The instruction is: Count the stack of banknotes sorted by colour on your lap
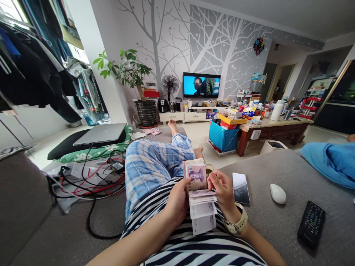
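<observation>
While notes (198,176) are being clamped in L hand (177,198), R hand (224,190) is being held adj., grip unclear; steady L pinch being req'd next.

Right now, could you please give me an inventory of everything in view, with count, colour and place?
Paper banknotes: several, mostly purple and white, between the hands
Flat smartphone: one, dark-edged, right sofa
Rounded computer mouse: one, white, beyond phone
Long remote control: one, black, far right
Crumpled cloth: one, blue, right
Closed laptop: one, silver-grey, left
Tangled cables: several, black, red, white, left
Leafy plant: one, green, back left
Standing fan: one, black, back
Flat television: one, black-framed, back
Fabric box: one, blue, beside table
Wooden table: one, brown, right; its clutter uncountable
Hanging clothes: many, mostly dark, far left
Left hand, right hand: bare, at banknotes
</observation>
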Available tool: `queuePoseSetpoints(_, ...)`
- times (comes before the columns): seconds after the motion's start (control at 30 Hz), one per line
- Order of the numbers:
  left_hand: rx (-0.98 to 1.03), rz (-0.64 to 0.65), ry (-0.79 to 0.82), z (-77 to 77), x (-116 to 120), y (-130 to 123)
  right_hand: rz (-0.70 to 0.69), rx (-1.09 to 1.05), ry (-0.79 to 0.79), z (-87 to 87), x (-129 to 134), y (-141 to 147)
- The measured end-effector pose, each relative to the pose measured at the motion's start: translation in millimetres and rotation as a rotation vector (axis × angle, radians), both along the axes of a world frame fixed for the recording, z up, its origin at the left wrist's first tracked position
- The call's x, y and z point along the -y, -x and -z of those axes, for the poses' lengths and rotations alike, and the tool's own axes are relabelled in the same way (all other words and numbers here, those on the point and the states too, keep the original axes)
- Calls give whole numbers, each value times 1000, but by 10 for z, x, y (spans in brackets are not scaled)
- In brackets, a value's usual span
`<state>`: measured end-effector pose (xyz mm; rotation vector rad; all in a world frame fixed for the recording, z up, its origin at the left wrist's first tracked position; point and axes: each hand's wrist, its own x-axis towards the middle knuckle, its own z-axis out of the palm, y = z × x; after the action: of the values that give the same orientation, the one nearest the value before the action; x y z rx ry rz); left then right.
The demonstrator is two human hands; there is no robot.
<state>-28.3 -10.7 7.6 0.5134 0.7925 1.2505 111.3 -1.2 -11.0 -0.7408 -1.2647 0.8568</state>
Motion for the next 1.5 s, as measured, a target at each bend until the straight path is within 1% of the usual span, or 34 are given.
queuePoseSetpoints(0.1,-61,14,-30,-30,15,-1,53,-3,44,-17,-49,-4)
queuePoseSetpoints(0.23,-76,55,-80,-60,27,-12,42,22,80,-32,-81,-4)
queuePoseSetpoints(0.43,-92,-11,-36,-49,16,-9,65,72,96,-25,-83,-2)
queuePoseSetpoints(0.67,-53,-20,-1,-75,16,-31,90,113,109,-32,-73,-5)
queuePoseSetpoints(0.9,-33,-10,16,-52,-18,-39,83,106,92,-59,-45,-3)
queuePoseSetpoints(1.13,-11,-10,25,-109,15,-53,78,114,88,-67,-29,-6)
queuePoseSetpoints(1.27,-11,-2,16,-72,-3,-49,79,109,76,-69,-27,-5)
queuePoseSetpoints(1.5,-39,-30,-2,15,-51,-33,67,87,46,-60,-18,2)
